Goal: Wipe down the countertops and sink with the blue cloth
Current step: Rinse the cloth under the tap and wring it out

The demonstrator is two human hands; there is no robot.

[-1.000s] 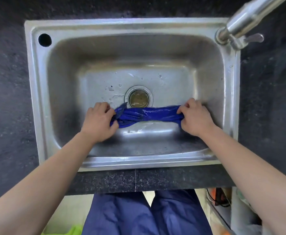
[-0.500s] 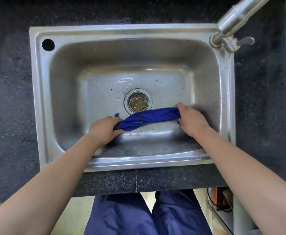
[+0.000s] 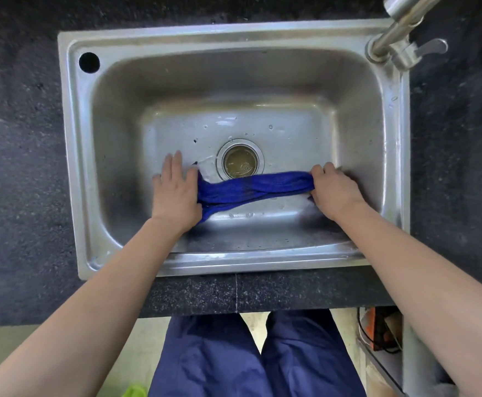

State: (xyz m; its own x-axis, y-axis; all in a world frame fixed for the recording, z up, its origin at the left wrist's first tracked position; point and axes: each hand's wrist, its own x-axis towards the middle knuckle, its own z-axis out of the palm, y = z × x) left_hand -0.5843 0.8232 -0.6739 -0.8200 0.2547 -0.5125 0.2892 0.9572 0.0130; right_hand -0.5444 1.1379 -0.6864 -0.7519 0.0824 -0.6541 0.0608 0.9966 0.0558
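- Uncurled since the earlier frames, the left hand [image 3: 177, 190] now lies flat to the left of the drain [image 3: 240, 163], and the cloth's twist has loosened.
- Countertop [image 3: 19, 167]: dark speckled stone on all sides of the basin that holds the drain; no cloth touches it.
- Sink [image 3: 74, 167]: steel basin, with droplets on its floor beyond the drain.
- Blue cloth [image 3: 251, 187]: bunched into a rope on the sink floor, just in front of the drain and overlapping its near rim.
- Right hand [image 3: 334, 193]: right of the drain, fingers curled round the cloth's end.
- Left hand: fingers straight, palm pressing the cloth's other end down.
- Technique (judgement): spread the cloth flat first, since a rope wipes only a narrow strip. Then stroke from the walls toward the drain, so that water runs to it.
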